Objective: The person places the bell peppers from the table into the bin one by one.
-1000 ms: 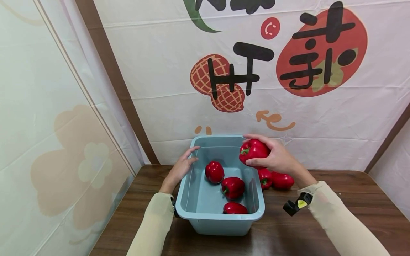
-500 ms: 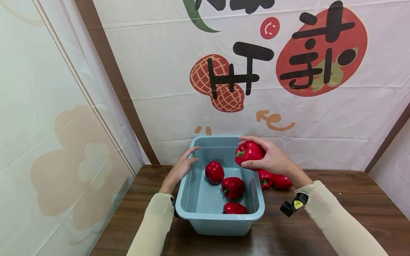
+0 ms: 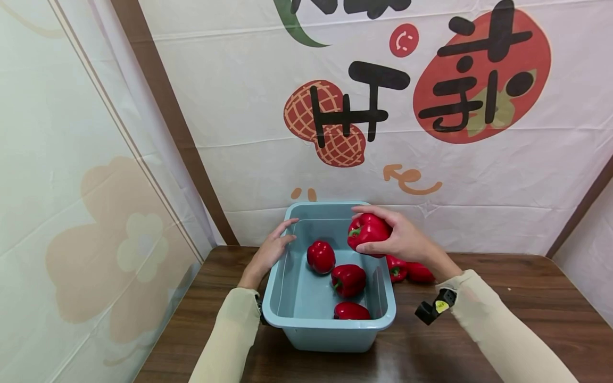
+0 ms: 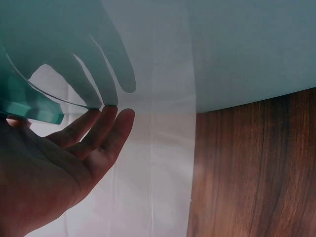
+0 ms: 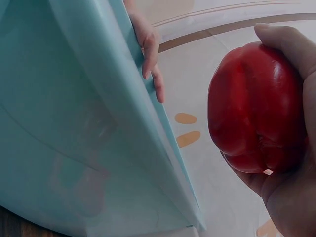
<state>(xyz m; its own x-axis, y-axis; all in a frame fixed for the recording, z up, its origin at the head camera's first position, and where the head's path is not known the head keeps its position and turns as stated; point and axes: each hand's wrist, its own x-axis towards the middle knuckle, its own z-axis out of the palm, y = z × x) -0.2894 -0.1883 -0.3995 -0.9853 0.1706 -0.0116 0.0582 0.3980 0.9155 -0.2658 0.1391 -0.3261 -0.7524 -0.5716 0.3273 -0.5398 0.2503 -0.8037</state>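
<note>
My right hand (image 3: 409, 242) grips a red bell pepper (image 3: 372, 230) between thumb and fingers, above the right back part of a light blue plastic tub (image 3: 330, 323). In the right wrist view the bell pepper (image 5: 259, 106) hangs beside the tub's rim, its lobed end towards the camera. My left hand (image 3: 272, 254) rests at the tub's left rim; in the left wrist view its fairly straight fingers (image 4: 101, 133) touch the outer wall. Inside the tub lie three red bell peppers: one at the left (image 3: 321, 257), one mid-right (image 3: 348, 280), one near the front wall (image 3: 351, 311), partly hidden.
Two more red bell peppers, a near one (image 3: 397, 269) and a farther-right one (image 3: 420, 272), lie on the dark wooden table (image 3: 527, 303) behind the tub's right wall. A printed white cloth (image 3: 249, 159) stands behind the table. A black wrist strap (image 3: 436, 307) sticks out below my right wrist.
My right hand has moved left and slightly down with the bell pepper, further over the tub. The left hand, the tub and the bell peppers in it have stayed put.
</note>
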